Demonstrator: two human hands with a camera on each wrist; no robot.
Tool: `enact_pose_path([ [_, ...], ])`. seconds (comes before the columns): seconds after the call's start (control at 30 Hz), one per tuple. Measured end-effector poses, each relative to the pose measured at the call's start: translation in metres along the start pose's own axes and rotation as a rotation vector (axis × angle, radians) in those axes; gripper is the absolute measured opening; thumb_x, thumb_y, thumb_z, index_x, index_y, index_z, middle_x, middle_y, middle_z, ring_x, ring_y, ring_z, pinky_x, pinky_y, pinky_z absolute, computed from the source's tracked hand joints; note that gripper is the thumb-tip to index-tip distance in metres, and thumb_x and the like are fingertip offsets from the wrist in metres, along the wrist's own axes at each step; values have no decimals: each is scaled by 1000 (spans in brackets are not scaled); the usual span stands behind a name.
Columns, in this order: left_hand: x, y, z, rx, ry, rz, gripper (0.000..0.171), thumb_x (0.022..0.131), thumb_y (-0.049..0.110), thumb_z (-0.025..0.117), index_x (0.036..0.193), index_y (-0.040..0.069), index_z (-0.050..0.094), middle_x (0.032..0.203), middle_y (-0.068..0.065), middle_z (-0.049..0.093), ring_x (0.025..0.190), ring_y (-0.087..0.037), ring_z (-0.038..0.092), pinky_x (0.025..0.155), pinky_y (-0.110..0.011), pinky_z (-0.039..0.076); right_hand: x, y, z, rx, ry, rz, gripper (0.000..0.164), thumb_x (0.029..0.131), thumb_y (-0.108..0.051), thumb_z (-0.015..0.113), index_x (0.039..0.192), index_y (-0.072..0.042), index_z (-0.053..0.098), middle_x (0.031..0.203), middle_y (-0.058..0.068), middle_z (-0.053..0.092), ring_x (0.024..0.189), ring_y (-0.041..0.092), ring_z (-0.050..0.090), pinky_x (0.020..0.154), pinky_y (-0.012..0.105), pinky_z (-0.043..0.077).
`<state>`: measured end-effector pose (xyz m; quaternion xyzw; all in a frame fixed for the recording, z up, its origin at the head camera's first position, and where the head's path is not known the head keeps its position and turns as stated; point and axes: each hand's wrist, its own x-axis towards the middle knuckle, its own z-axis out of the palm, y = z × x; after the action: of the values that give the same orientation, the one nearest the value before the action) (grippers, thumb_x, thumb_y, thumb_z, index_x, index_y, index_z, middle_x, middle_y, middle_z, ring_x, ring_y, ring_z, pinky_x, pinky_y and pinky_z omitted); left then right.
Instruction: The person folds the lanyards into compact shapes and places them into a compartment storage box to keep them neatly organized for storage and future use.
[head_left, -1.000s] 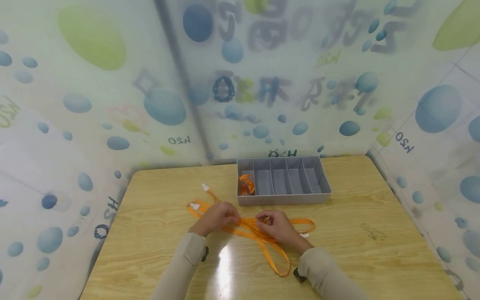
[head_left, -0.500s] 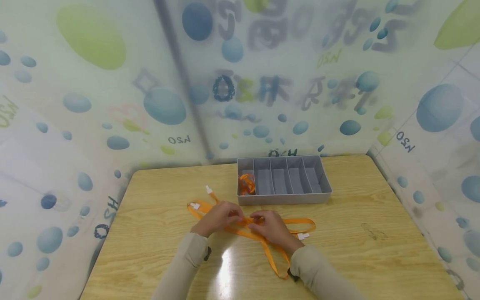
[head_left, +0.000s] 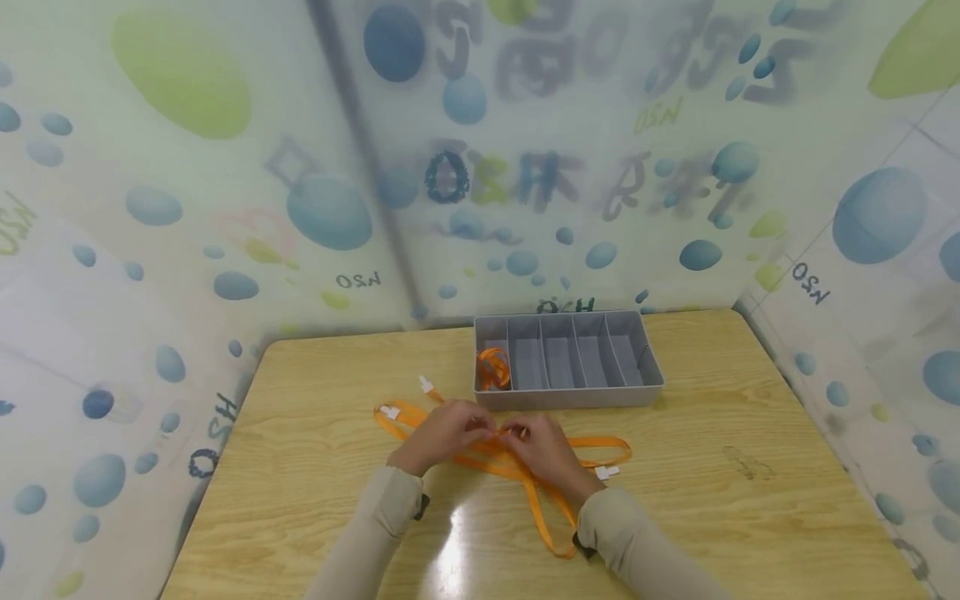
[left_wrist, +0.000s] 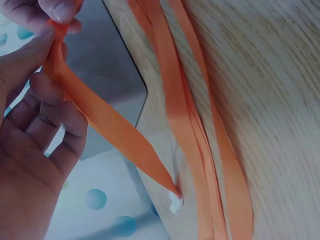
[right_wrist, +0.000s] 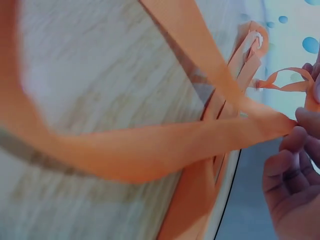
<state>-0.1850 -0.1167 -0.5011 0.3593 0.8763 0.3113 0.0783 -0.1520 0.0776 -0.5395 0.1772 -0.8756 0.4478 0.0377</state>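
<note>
An orange lanyard [left_wrist: 107,117] is pinched between the thumb and fingers of my left hand [head_left: 447,432]; its white clip [left_wrist: 176,202] dangles at the end. My right hand [head_left: 546,450] pinches the same strap a short way to the right, and the fingertips of both hands nearly meet in the head view. From my right fingers the orange strap [right_wrist: 150,145] runs off in a loop. More orange lanyards [head_left: 405,412] lie spread on the table beneath both hands, with a white clip [head_left: 607,472] at the right end.
Behind the hands stands a grey divided tray [head_left: 570,400]. Its leftmost compartment holds a coiled orange lanyard [head_left: 492,368]. The wooden table [head_left: 300,467] meets a patterned wall [head_left: 300,275] at the back.
My hands have come closer together, the left shifting slightly right and the right slightly left. The white clip near the left hand has moved right and a little down with the strap.
</note>
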Motion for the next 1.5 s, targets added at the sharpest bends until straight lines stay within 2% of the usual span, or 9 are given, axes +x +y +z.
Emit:
enact_pose_path([
  [0.33, 1, 11, -6, 68, 25, -30, 7, 83, 14, 68, 88, 10, 71, 82, 5, 67, 76, -7, 61, 70, -23, 50, 6, -3, -9, -17, 100, -38, 5, 81, -12, 71, 85, -9, 72, 75, -6, 63, 60, 5, 50, 54, 20, 44],
  [0.5, 2, 13, -6, 179, 49, -38, 10, 82, 19, 71, 89, 13, 73, 82, 6, 68, 74, -8, 61, 69, -25, 51, 9, -3, -14, -24, 165, -57, 5, 81, -8, 70, 86, -9, 71, 73, -6, 62, 59, 5, 49, 53, 21, 43],
  [0.63, 2, 12, -4, 307, 115, -29, 4, 82, 19, 70, 81, 16, 72, 71, 9, 64, 62, -6, 56, 59, -24, 47, 10, -3, -17, 10, 187, -37, 14, 83, -4, 67, 95, -9, 71, 77, -2, 65, 60, 5, 50, 53, 21, 44],
  [0.77, 2, 13, -3, 403, 197, -12, 10, 82, 14, 64, 73, 17, 67, 53, 11, 46, 46, -4, 39, 45, -20, 34, 10, -4, -20, 20, 183, -46, 20, 85, -4, 63, 103, -10, 71, 82, 4, 67, 60, 5, 51, 54, 22, 46],
  [0.83, 3, 15, -2, 425, 229, 4, 9, 83, 13, 63, 76, 16, 68, 50, 10, 40, 44, -4, 32, 42, -19, 28, 10, -5, -21, -1, 192, -61, 20, 86, -5, 63, 103, -11, 71, 82, 3, 67, 59, 4, 51, 53, 21, 45],
  [1.0, 5, 21, -5, 479, 294, 56, 11, 85, 14, 61, 89, 15, 72, 51, 10, 43, 43, -3, 29, 41, -19, 27, 11, -10, -24, -88, 239, -89, 16, 83, -7, 67, 98, -11, 72, 75, -6, 63, 58, 1, 50, 51, 19, 44],
  [1.13, 8, 26, -6, 529, 349, 87, 10, 85, 13, 61, 87, 13, 71, 50, 9, 45, 43, -3, 29, 42, -18, 28, 14, -12, -24, -150, 262, -130, 14, 81, -8, 70, 94, -9, 72, 73, -8, 63, 58, 0, 51, 50, 17, 43],
  [1.3, 10, 32, -7, 498, 421, 98, 7, 83, 10, 60, 80, 12, 67, 50, 9, 41, 43, -3, 29, 41, -18, 27, 17, -19, -30, -222, 303, -184, 11, 82, -10, 67, 92, -8, 72, 72, -4, 64, 59, 3, 54, 52, 17, 45],
  [1.5, 12, 42, -7, 322, 443, 43, 8, 82, 8, 59, 83, 9, 67, 56, 8, 50, 41, -1, 31, 39, -15, 27, 21, -29, -40, -268, 347, -219, 10, 82, -9, 65, 90, -8, 72, 77, -1, 64, 62, 6, 57, 54, 20, 48],
])
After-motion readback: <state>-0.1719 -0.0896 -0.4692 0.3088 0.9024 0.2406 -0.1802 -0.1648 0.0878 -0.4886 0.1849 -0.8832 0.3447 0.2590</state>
